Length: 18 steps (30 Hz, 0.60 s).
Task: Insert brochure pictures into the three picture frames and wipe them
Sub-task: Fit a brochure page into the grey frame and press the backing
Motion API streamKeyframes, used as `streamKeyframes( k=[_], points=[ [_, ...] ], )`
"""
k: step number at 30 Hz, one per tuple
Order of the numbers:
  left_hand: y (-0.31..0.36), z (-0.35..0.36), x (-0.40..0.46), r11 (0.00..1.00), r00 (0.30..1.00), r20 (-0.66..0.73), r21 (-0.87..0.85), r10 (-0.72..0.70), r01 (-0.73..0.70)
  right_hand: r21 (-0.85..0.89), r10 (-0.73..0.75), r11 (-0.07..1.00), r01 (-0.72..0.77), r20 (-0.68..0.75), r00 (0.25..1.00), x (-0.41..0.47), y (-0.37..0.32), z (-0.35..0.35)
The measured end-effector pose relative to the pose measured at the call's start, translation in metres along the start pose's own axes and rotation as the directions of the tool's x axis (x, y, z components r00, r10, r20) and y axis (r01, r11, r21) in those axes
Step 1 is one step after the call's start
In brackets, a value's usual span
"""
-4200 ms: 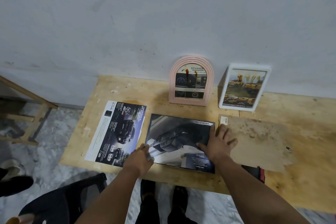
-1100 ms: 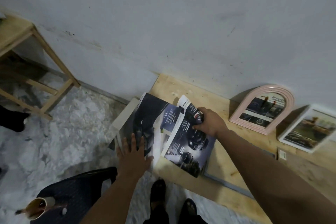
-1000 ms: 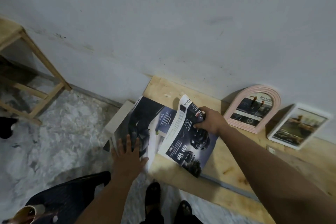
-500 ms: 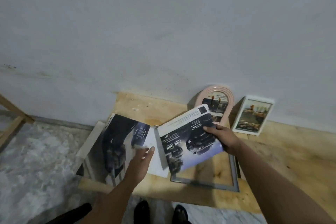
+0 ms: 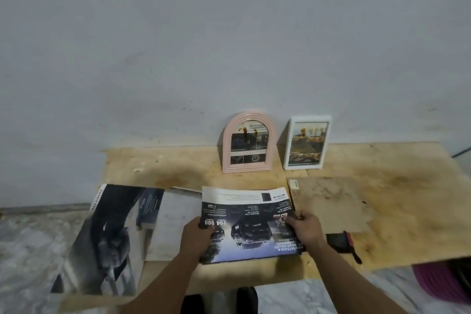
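A dark car brochure sheet (image 5: pixel 251 224) lies flat at the table's front middle. My left hand (image 5: pixel 197 236) grips its left edge and my right hand (image 5: pixel 304 228) grips its right edge. It covers the grey frame seen earlier, which is hidden now. A pink arched frame (image 5: pixel 246 143) and a white rectangular frame (image 5: pixel 307 143), both with pictures inside, lean against the wall at the back. A larger dark brochure booklet (image 5: pixel 109 239) lies at the left, hanging over the table's edge.
A brown backing board (image 5: pixel 331 204) lies to the right of the sheet on the wooden table (image 5: pixel 407 199). A dark brush-like tool (image 5: pixel 342 241) sits by my right wrist. Purple coiled material (image 5: pixel 438 280) lies on the floor at the right.
My right hand brought the sheet from the left to the front middle and laid it over the grey frame. My left hand left the booklet and took the sheet's left edge.
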State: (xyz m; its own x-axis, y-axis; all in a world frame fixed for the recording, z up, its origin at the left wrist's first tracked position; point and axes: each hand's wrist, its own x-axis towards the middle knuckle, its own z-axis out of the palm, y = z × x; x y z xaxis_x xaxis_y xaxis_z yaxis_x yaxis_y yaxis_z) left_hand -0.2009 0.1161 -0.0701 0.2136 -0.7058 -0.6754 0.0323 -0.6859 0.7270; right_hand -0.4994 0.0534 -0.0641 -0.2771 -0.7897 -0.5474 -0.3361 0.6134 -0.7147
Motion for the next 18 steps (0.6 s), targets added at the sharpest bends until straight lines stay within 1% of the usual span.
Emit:
streamKeyframes(
  k=[2, 3, 5, 6, 10, 15, 18],
  points=[
    [-0.005, 0.007, 0.005, 0.998, 0.999, 0.012, 0.045, -0.037, 0.036, -0.092, 0.021, 0.996, -0.020, 0.007, 1.000, 0.009, 0.010, -0.003],
    [-0.011, 0.009, 0.011, 0.996, 0.998, -0.022, 0.073, -0.051, 0.052, -0.126, 0.027, 0.992, -0.025, 0.012, 1.000, 0.014, 0.016, -0.003],
    [-0.029, 0.013, 0.027, 0.979, 0.993, -0.114, 0.198, -0.027, 0.049, -0.161, 0.018, 0.987, -0.015, 0.013, 1.000, 0.022, 0.024, -0.003],
    [-0.030, 0.015, 0.028, 0.972, 0.991, -0.133, 0.229, -0.018, 0.048, -0.173, 0.007, 0.985, -0.005, 0.014, 1.000, 0.025, 0.027, -0.003],
    [-0.025, 0.026, 0.018, 0.958, 0.981, -0.188, 0.287, 0.050, 0.006, -0.199, -0.014, 0.980, 0.026, 0.063, 0.998, 0.036, 0.032, -0.005],
    [-0.015, 0.036, 0.005, 0.964, 0.963, -0.251, 0.264, 0.102, -0.034, -0.298, -0.118, 0.941, 0.158, 0.149, 0.982, 0.035, 0.031, -0.009],
    [-0.006, 0.041, -0.001, 0.956, 0.949, -0.275, 0.282, 0.155, -0.075, -0.398, -0.199, 0.876, 0.271, 0.213, 0.957, 0.031, 0.024, -0.013]
  ],
)
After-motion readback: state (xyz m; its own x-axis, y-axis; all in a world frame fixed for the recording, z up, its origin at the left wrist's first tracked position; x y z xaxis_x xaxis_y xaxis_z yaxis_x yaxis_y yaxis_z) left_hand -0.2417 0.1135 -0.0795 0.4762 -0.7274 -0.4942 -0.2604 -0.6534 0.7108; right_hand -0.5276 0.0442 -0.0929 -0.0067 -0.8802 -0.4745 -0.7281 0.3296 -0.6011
